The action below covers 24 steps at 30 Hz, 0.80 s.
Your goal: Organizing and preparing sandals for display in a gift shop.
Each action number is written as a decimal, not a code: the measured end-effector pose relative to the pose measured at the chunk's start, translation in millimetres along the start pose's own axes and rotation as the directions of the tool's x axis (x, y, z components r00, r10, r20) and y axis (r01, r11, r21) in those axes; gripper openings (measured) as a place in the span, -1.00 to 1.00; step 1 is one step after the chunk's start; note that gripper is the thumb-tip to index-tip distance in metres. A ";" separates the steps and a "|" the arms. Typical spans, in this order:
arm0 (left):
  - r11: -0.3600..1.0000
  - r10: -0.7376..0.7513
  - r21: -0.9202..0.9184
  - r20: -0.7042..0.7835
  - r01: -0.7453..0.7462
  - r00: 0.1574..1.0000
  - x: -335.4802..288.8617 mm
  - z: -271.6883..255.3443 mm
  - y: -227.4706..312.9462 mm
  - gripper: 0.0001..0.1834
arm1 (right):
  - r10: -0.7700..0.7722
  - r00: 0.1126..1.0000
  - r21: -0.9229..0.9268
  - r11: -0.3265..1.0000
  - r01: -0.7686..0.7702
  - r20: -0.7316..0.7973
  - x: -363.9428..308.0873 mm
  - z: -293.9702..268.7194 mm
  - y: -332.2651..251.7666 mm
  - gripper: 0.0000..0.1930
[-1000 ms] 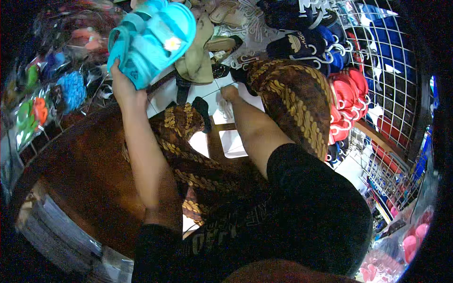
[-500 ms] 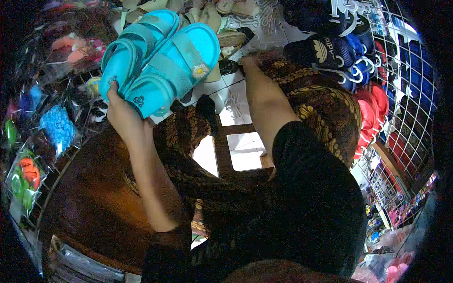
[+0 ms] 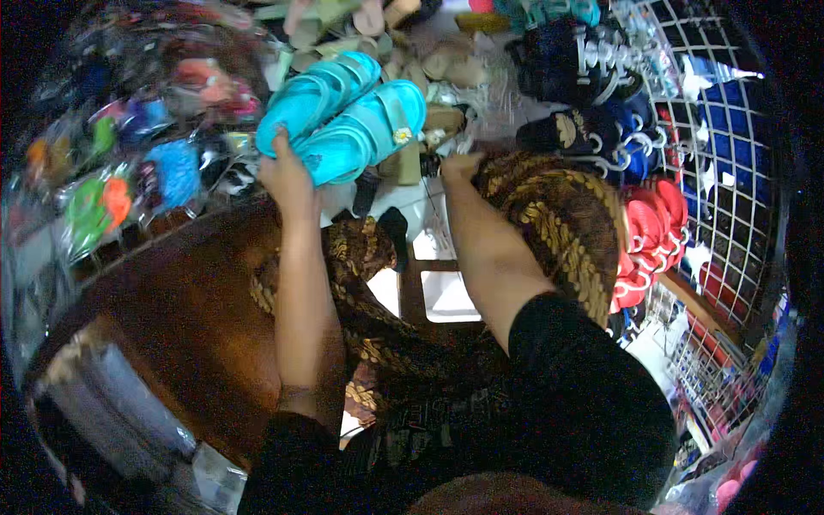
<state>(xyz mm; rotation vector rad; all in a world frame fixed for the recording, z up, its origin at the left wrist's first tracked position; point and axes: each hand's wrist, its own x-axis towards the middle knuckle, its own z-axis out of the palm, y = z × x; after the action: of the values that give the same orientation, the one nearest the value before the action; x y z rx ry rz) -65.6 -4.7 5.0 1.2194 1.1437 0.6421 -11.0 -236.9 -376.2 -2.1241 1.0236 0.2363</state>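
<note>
The left hand is clamped on the heel end of 2 turquoise sandals, held together as a pair up in front of the shoe display. Their long axis runs diagonal, heels low-left at the hand and toes pointing up-right toward the beige sandals hanging behind; one strap has a little white flower on it. The right hand sits just below the toe end, resting on the top edge of a brown patterned cloth; can't tell if its fingers are curled around anything or just lying there. Room is tight: packaged colourful shoes crowd the left side, dark blue sandals and red sandals hang on the white wire grid along the right edge. Only open bit is the brown countertop below the left forearm, running down to its lower-left corner, plus 2 white tiles showing between the arms.
</note>
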 end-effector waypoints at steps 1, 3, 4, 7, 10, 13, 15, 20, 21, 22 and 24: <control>0.983 0.142 0.110 0.043 -0.146 0.989 -1.0 -2.3 2.8 -0.62 | 0.137 0.984 0.124 0.981 -0.152 0.117 -16.6 -13.1 -21.2 -0.77; 0.991 0.130 -0.029 0.040 -0.129 0.991 -4.0 -6.5 7.5 -0.62 | 0.349 0.868 0.261 0.854 -0.449 0.353 -53.5 -47.9 -59.0 -0.72; 0.992 0.073 -0.108 0.058 -0.067 0.996 -5.8 -8.6 9.0 -0.61 | 0.385 0.817 0.286 0.800 -0.527 0.430 -72.4 -68.1 -75.7 -0.69; 0.972 0.124 -0.211 0.093 -0.102 0.988 -12.0 -19.2 10.0 -0.60 | 0.247 0.800 0.412 0.753 -0.514 0.546 -122.0 -138.2 -120.1 -0.63; 0.936 0.151 -0.334 0.086 -0.114 0.985 -15.5 -30.2 -0.4 -0.60 | -0.097 0.824 0.675 0.630 -0.382 0.558 -169.0 -214.5 -158.9 -0.71; 0.969 0.025 -0.247 0.105 0.002 0.994 -18.5 -44.1 -17.5 -0.56 | -0.502 0.728 0.744 0.668 -0.017 0.467 -214.6 -305.2 -168.6 -0.70; 0.972 0.000 -0.233 0.158 0.038 0.987 -28.3 -55.0 -29.6 -0.55 | -0.566 0.476 0.705 0.686 -0.180 0.673 -244.0 -367.3 -151.3 -0.81; 0.984 0.059 0.139 0.319 -0.108 0.946 -66.5 -76.8 -17.5 -0.53 | -0.140 0.224 0.174 0.975 -0.140 0.965 -288.2 -503.7 -80.0 -0.53; 0.980 0.069 0.144 0.414 -0.140 0.907 -77.2 -84.7 -8.2 -0.54 | -0.144 0.209 0.172 0.978 -0.120 0.967 -293.3 -526.1 -66.6 -0.53; 0.970 0.053 0.176 0.526 -0.170 0.849 -85.5 -92.6 3.6 -0.56 | -0.175 0.173 0.197 0.973 -0.120 0.969 -297.2 -544.4 -55.2 -0.52; 0.948 -0.048 0.263 0.679 -0.182 0.732 -101.8 -105.6 26.4 -0.54 | -0.311 0.195 0.270 0.940 0.211 0.930 -302.0 -563.9 -37.8 -0.38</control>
<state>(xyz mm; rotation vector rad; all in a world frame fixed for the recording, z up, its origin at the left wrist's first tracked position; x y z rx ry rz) -193.4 -46.2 69.6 1.5972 0.5753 0.0165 -266.7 -436.4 176.4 -1.4853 -0.1346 1.1645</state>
